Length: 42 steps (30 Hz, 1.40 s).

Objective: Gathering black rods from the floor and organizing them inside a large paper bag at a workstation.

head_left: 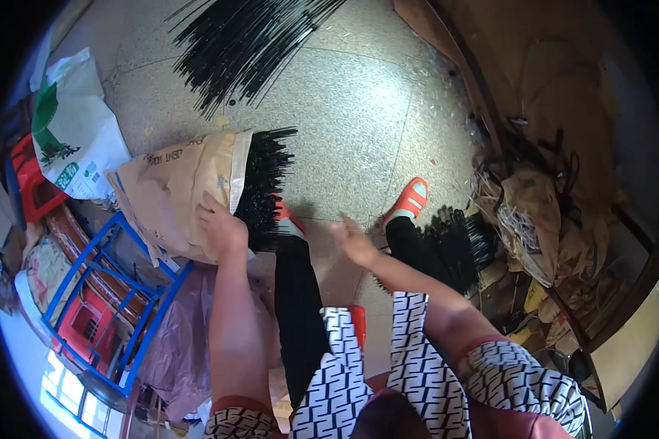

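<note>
A brown paper sack point(172, 175) lies tilted at the left, its pale-edged mouth turned right. Thin black rods point(267, 183), packed tightly, stick out of it. My left hand point(223, 227) grips the near side of the sack close to its mouth, thumb side hard to make out. My right hand point(355, 241) is in the air between my feet, fingers apart and slightly blurred, with nothing in them. Another bundle of black rods point(457, 249) lies beside my right leg. A larger spread of black rods point(245, 47) rests on the floor at the far side.
A blue metal frame point(114, 293) and a red plastic stool point(33, 179) stand at the left, near a white and green bag point(81, 132). On the right, an open sack with pale strands point(520, 227) sits by a brown panel point(468, 66). Small scraps litter the speckled floor point(344, 102).
</note>
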### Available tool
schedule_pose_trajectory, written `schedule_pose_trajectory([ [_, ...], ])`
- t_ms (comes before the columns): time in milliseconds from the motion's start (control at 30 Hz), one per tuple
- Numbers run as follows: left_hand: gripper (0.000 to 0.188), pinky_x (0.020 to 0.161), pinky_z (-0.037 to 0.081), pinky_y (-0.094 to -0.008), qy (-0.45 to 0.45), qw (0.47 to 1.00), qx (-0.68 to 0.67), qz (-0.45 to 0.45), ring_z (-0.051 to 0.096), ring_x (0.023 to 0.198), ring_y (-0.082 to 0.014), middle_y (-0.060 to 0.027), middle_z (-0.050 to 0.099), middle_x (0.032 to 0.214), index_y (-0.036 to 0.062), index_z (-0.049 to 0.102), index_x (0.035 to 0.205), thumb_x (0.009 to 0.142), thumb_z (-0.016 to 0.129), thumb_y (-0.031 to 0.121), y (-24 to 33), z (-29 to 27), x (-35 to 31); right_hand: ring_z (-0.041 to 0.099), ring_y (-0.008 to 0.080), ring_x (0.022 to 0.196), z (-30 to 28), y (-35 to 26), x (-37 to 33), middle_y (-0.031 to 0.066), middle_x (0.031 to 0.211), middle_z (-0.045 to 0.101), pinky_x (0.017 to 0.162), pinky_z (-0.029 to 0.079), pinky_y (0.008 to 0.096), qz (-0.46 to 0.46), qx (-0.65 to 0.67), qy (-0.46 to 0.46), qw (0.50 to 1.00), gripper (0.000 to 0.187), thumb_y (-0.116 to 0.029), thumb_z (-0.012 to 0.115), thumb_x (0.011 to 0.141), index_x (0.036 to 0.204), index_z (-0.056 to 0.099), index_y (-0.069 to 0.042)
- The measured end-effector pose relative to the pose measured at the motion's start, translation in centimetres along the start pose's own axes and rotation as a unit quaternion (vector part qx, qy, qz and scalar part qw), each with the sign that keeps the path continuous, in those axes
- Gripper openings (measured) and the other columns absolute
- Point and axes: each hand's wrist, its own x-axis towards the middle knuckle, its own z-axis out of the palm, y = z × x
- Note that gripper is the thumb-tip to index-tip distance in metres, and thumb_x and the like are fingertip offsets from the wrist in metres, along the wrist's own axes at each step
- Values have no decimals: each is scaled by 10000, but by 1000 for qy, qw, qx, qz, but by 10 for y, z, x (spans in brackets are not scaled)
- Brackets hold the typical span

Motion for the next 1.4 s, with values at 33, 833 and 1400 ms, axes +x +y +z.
schedule_pose_trajectory([
  [33, 748, 988, 374, -452, -22, 998, 51, 14, 421, 1160, -464, -316, 358, 1265, -19, 248, 1387, 725, 594, -53, 3, 1, 6, 382, 279, 1319, -27, 23, -9, 245, 1404, 400, 1088, 303, 341, -23, -55, 47, 997, 716, -443, 475, 961, 1431, 257, 52],
  [833, 372, 814, 454, -304, -271, 864, -413, -98, 572, 894, -162, -74, 625, 1000, -46, 580, 1170, 929, 586, 236, -113, -17, 33, 541, 376, 1050, 95, 86, -156, 219, 1056, 560, 933, 423, 400, -170, -30, 121, 978, 481, -304, 544, 912, 1256, 498, 29],
  [1400, 273, 661, 373, -231, -297, 907, -269, 128, 443, 728, -55, 41, 525, 796, 14, 624, 1005, 910, 611, 270, 29, -169, -13, 514, 363, 1034, 102, -1, -101, 199, 1118, 526, 911, 433, 406, -280, -205, 107, 932, 392, -187, 610, 830, 1125, 519, 55],
])
